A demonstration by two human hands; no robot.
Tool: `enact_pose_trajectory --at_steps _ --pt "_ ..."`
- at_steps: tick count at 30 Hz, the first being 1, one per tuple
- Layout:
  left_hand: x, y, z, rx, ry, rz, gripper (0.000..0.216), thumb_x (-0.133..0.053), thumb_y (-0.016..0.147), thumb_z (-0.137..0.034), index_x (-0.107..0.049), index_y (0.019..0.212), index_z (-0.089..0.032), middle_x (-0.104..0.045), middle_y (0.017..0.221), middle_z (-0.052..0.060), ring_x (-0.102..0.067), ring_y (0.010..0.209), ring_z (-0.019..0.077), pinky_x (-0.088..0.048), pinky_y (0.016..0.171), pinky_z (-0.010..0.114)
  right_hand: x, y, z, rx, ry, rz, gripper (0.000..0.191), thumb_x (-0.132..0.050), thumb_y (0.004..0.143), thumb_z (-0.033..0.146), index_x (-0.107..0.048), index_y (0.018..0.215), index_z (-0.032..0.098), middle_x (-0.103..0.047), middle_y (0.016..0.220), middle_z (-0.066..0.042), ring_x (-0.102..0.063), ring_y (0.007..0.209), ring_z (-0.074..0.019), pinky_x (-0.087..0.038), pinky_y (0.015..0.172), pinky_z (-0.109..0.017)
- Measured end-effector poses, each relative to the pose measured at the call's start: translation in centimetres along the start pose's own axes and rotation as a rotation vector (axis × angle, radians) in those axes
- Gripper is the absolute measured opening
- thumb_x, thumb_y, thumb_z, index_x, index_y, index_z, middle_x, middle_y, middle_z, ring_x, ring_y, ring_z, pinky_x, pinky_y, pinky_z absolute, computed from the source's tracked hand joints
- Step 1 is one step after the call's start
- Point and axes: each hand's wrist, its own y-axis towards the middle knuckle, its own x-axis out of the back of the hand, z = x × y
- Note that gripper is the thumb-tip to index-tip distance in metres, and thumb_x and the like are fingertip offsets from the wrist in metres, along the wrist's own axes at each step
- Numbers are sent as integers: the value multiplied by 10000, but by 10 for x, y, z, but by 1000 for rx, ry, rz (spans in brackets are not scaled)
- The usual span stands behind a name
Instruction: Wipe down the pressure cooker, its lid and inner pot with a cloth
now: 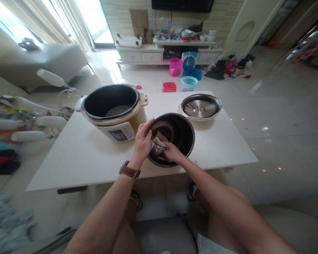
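Note:
A dark inner pot (184,135) is tilted with its mouth toward me at the front of the white table. My left hand (143,139) is closed on its left rim, thumb inside and fingers outside. Inside the pot, my right hand (172,152) grips a crumpled grey-brown cloth (158,145) against the inner wall near the left rim. Just left of the pot stands the pressure cooker body (119,121), its top uncovered and a control panel facing me. Behind the pot on the right, the cooker lid (200,108) lies with its metal underside up.
The white table (217,148) has its near edge just before my knees. A white-handled rack (50,121) stands at the table's left. Beyond the table are a red stool (169,87), a light blue basket (189,83) and a pink basket (175,67) on the floor.

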Motion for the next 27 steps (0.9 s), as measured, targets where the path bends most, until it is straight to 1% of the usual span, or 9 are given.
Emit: enact_pose_trajectory --at_steps 3,5,7,10,13,16,19,22,27 --pt "-1 -1 -1 4 21 -24 489 -551 982 -152 -712 1430 -269 -714 1303 81 -650 1258 236 -454 1221 471 -15 8 2 -97 410 -92 567 -547 842 67 -676 1389 138 -789 1314 -79 -745 1189 -204 -583 1034 -334" --pt "0 -2 1 10 35 -47 488 -549 974 -139 -722 1412 -266 -716 1304 80 -653 1259 235 -454 1225 466 -17 9 4 -86 464 -72 540 -583 812 67 -706 1336 121 -805 1267 -81 -756 1153 -208 -581 1030 -326" --pt "1 -3 5 23 32 -71 486 -552 961 -131 -732 1393 -262 -719 1324 81 -651 1281 238 -451 1233 462 -11 7 4 5 372 26 455 -604 819 88 -765 1242 142 -826 1198 -57 -756 1147 -228 -573 1041 -338" --pt "2 -3 15 60 -8 -94 485 -565 940 -127 -740 1375 -251 -727 1361 84 -651 1318 247 -442 1248 472 7 0 2 102 33 158 441 -597 844 96 -811 1213 211 -820 1243 -42 -728 1238 -260 -540 1093 -363" --pt "2 -3 21 85 -52 -93 489 -583 920 -126 -745 1366 -244 -734 1390 83 -652 1343 254 -440 1258 481 21 -6 4 -2 -392 161 539 -624 854 119 -776 1344 283 -758 1397 -76 -693 1322 -304 -526 1122 -414" --pt "-1 -2 22 89 -72 -86 481 -596 921 -138 -747 1364 -245 -734 1416 76 -651 1363 255 -434 1271 485 25 -10 8 -70 -635 157 551 -650 890 192 -731 1413 345 -731 1438 -84 -697 1312 -318 -554 1077 -426" --pt "-2 -1 18 94 -81 -79 485 -601 924 -140 -746 1375 -248 -733 1434 68 -653 1373 255 -438 1274 484 28 -14 13 -70 -730 141 490 -619 922 186 -757 1363 348 -756 1374 -83 -719 1255 -302 -572 1019 -390" --pt "-3 -1 14 96 -80 -86 491 -599 927 -131 -749 1378 -251 -736 1434 64 -660 1371 252 -444 1273 483 36 -17 13 -64 -768 48 461 -557 952 150 -769 1324 319 -749 1356 -91 -720 1221 -294 -577 988 -371" --pt "-8 -3 8 73 -79 -54 421 -587 952 -148 -799 1304 -242 -751 1407 72 -653 1388 262 -420 1288 513 45 -15 3 -83 -716 -143 644 -482 947 94 -605 1529 340 -523 1650 -71 -641 1342 -291 -577 1021 -382"
